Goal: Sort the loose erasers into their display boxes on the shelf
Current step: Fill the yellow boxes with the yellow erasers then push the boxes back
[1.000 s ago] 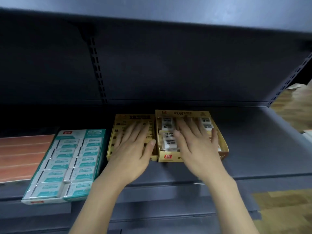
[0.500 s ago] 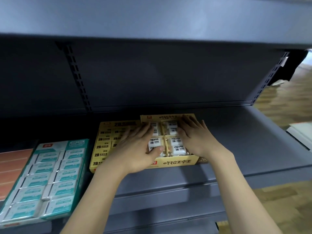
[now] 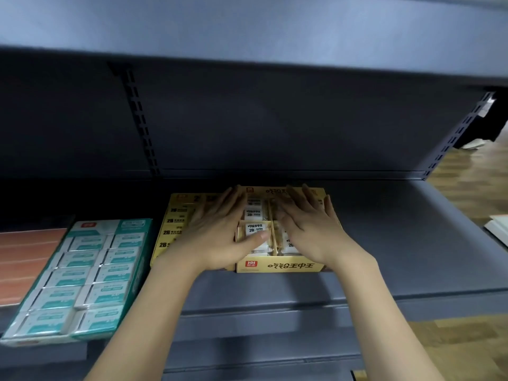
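Left hand: your left hand [image 3: 217, 237] is lying flat with fingers stretched out and close together, palm down. It is resting across the seam between the two yellow boxes; the fingers are reaching toward the back of the shelf and the thumb tip is touching a wrapped eraser [image 3: 254, 232] in the front left compartment.

Right hand: your right hand [image 3: 313, 229] is also lying flat, fingers straight and slightly spread. It is covering the right half of the open box [image 3: 280, 265], with its fingertips reaching the box's back wall. It is pinching nothing that you can see.

Open box: it is sitting on the shelf [image 3: 398, 243] near the middle, with its long axis running front to back, toward the rear panel. Its front wall is facing you and the print on it is reading upside down. A cardboard divider is splitting it into left and right rows.

Erasers: white wrapped ones marked 2B are lying in the compartments, long sides running left to right. Those under your right hand are mostly hidden.

Second box: the other yellow box [image 3: 176, 224] is touching the open box on its left, partly under your left hand.

Green box: a green box [image 3: 90, 270] of erasers is lying further left, angled, near the shelf's front edge.
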Demonstrator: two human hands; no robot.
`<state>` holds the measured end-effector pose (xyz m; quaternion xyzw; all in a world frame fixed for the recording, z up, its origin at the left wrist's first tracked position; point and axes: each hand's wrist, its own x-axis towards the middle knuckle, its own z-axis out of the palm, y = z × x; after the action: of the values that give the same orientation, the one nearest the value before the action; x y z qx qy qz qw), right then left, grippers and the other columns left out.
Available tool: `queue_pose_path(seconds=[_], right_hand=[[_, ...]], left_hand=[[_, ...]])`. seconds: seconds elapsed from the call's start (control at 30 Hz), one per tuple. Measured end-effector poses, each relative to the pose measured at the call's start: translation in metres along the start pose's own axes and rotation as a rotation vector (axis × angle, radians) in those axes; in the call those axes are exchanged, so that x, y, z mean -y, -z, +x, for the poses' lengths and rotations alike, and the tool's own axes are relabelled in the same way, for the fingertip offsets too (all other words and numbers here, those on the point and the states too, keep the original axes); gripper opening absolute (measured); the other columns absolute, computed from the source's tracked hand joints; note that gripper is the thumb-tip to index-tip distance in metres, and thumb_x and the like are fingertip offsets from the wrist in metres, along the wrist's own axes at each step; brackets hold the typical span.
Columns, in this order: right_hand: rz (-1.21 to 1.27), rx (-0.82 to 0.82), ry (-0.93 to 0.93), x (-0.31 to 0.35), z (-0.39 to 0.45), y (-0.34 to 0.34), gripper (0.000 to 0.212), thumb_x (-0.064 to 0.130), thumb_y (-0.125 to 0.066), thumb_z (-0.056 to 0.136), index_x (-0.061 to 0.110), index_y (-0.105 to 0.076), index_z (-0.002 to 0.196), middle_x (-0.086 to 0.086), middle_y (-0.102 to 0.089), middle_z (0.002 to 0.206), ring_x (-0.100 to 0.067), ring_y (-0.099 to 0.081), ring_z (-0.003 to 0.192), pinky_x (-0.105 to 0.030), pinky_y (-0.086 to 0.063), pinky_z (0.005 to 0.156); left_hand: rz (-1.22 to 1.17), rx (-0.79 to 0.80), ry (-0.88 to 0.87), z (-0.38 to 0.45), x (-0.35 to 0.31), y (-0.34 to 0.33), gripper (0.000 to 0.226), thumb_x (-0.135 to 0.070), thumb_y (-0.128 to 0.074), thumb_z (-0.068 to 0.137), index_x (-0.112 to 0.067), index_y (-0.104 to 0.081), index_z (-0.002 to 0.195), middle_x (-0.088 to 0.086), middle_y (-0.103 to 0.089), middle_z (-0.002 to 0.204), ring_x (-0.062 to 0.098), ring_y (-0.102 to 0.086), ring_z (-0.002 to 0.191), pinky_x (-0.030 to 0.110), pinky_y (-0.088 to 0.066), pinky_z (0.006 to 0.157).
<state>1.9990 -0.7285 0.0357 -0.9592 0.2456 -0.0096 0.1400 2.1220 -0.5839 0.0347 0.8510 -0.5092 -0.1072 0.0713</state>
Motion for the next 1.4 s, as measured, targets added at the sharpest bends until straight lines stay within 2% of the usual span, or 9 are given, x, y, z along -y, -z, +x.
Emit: queue_pose_path(seconds=[0.13, 0.33, 0.57, 0.67, 0.77, 0.97, 1.17, 1.3, 1.4], right_hand=[[0.008, 0.016, 0.12, 0.016, -0.002, 0.001, 0.052, 0.052, -0.02, 0.097, 0.043, -0.008, 0.147, 0.011, 0.006, 0.158, -0.01, 0.021, 0.142, -0.041, 0.016, 0.113], [-0.083, -0.018, 0.11, 0.041, 0.002, -0.01, 0.05, 0.048, -0.016, 0.099, 0.042, -0.007, 0.148, 0.011, 0.009, 0.158, -0.011, 0.029, 0.139, -0.043, 0.026, 0.107], [-0.302, -0.051, 0.107, 0.114, -0.003, -0.021, 0.051, 0.035, -0.015, 0.101, 0.017, -0.022, 0.149, -0.002, -0.016, 0.157, -0.019, 0.008, 0.145, -0.05, 0.022, 0.108], [-0.218, -0.058, 0.043, 0.15, -0.013, -0.048, 0.061, 0.035, -0.005, 0.096, 0.008, -0.014, 0.149, -0.011, -0.009, 0.158, -0.024, 0.002, 0.146, -0.044, 0.012, 0.114], [-0.067, -0.013, -0.067, 0.167, -0.013, -0.074, 0.069, 0.044, 0.004, 0.092, 0.007, -0.004, 0.15, -0.016, 0.003, 0.158, -0.025, 0.004, 0.145, -0.035, 0.006, 0.116], [0.036, 0.06, -0.094, 0.176, 0.004, -0.072, 0.058, 0.039, -0.016, 0.102, 0.009, -0.003, 0.151, -0.013, 0.002, 0.158, -0.022, 0.007, 0.145, -0.033, 0.005, 0.117], [-0.083, 0.159, -0.142, 0.166, -0.002, -0.069, 0.062, 0.042, -0.012, 0.102, 0.009, 0.01, 0.15, -0.009, 0.015, 0.157, -0.019, 0.016, 0.144, -0.034, 0.009, 0.116], [-0.033, 0.16, -0.081, 0.163, 0.002, -0.063, 0.058, 0.041, -0.014, 0.102, 0.014, 0.002, 0.151, -0.004, 0.013, 0.158, -0.015, 0.017, 0.144, -0.033, 0.009, 0.116], [-0.204, 0.069, -0.05, 0.151, -0.002, -0.048, 0.056, 0.034, -0.02, 0.101, 0.015, -0.005, 0.152, -0.004, 0.01, 0.159, -0.02, 0.019, 0.143, -0.042, 0.013, 0.116]], left_hand=[[-0.044, -0.008, 0.132, -0.011, 0.022, 0.012, 0.08, -0.067, -0.021, 0.088, -0.025, 0.013, 0.147, -0.013, 0.022, 0.151, 0.004, 0.02, 0.139, 0.035, 0.009, 0.114], [0.092, -0.038, 0.288, -0.023, 0.08, 0.019, 0.055, -0.025, -0.026, 0.1, -0.015, -0.004, 0.149, 0.0, -0.002, 0.158, 0.016, 0.001, 0.144, 0.038, -0.003, 0.117], [0.093, -0.003, 0.157, -0.007, 0.12, 0.022, 0.055, -0.035, -0.019, 0.101, -0.016, -0.001, 0.149, -0.001, 0.004, 0.158, 0.014, 0.006, 0.144, 0.035, 0.0, 0.117], [-0.03, 0.046, 0.08, 0.005, 0.125, 0.022, 0.058, -0.043, -0.02, 0.1, -0.02, 0.0, 0.149, -0.003, 0.004, 0.157, 0.011, 0.006, 0.144, 0.032, 0.003, 0.117], [-0.031, 0.122, 0.044, 0.008, 0.128, 0.021, 0.062, -0.053, -0.019, 0.097, -0.027, 0.0, 0.149, -0.009, 0.006, 0.157, 0.013, 0.006, 0.144, 0.034, 0.008, 0.114], [-0.076, 0.154, 0.022, 0.002, 0.139, 0.021, 0.062, -0.056, -0.021, 0.095, -0.031, -0.001, 0.149, -0.012, 0.007, 0.156, 0.022, 0.01, 0.143, 0.037, 0.011, 0.113], [-0.073, 0.163, -0.018, -0.002, 0.142, 0.021, 0.079, -0.066, -0.034, 0.087, -0.031, 0.001, 0.149, -0.013, 0.01, 0.156, 0.021, 0.013, 0.143, 0.04, 0.013, 0.113], [-0.071, 0.14, 0.024, -0.003, 0.141, 0.018, 0.071, -0.059, -0.034, 0.091, -0.033, -0.002, 0.149, -0.014, 0.008, 0.156, 0.028, 0.018, 0.142, 0.041, 0.015, 0.112], [-0.024, 0.117, -0.011, -0.003, 0.138, 0.021, 0.067, -0.056, -0.03, 0.094, -0.031, -0.004, 0.149, -0.011, 0.004, 0.157, 0.016, 0.013, 0.143, 0.041, 0.02, 0.11]])
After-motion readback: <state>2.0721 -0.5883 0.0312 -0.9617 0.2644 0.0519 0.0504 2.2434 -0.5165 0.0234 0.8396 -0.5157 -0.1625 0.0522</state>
